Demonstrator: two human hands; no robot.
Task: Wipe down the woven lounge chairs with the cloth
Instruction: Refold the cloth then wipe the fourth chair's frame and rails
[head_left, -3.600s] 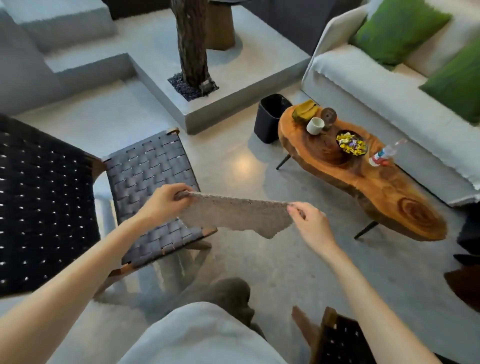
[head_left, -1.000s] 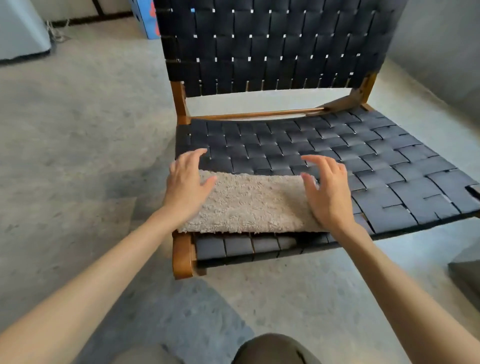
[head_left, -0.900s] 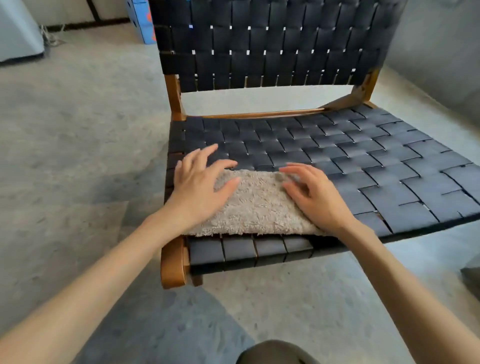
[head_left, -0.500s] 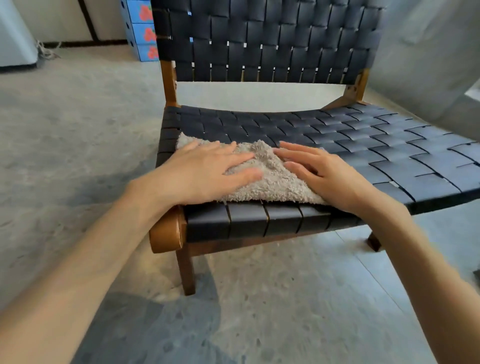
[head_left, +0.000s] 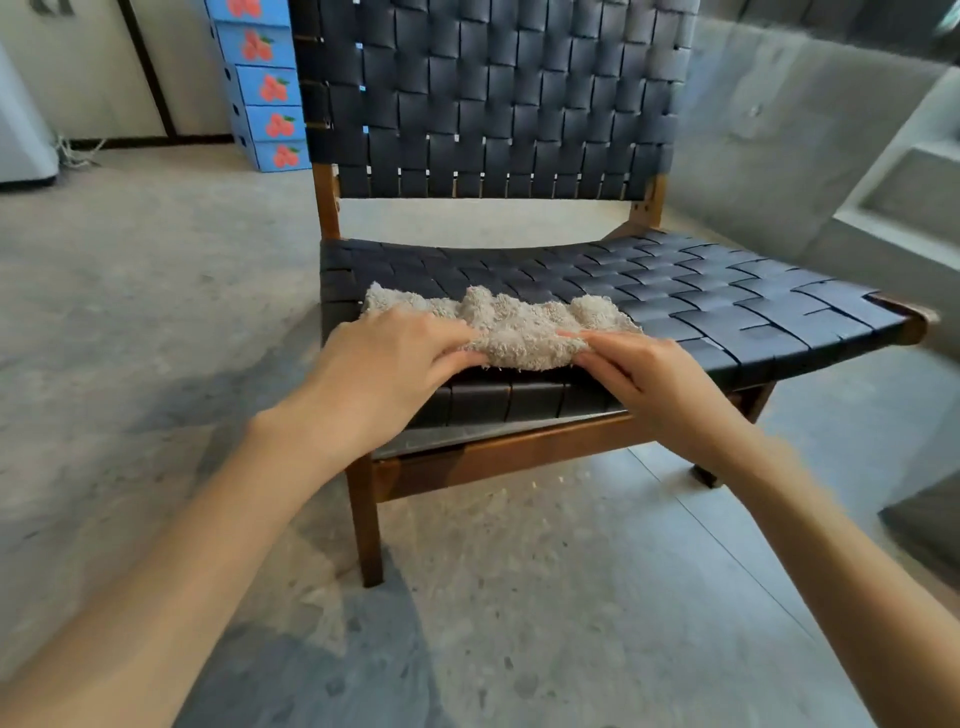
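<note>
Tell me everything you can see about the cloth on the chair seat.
The cloth is beige-grey and shaggy, like terry towelling. It is bunched into soft ridges rather than lying flat. It sits on the black woven seat, toward the front and left, with its near edge at the seat's front. The left hand and right hand grip that near edge from either side.

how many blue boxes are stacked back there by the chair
5 blue boxes in one stack left of the chair: bottom, second, third, fourth, top, cut by the frame edge; more may be hidden above.
</note>
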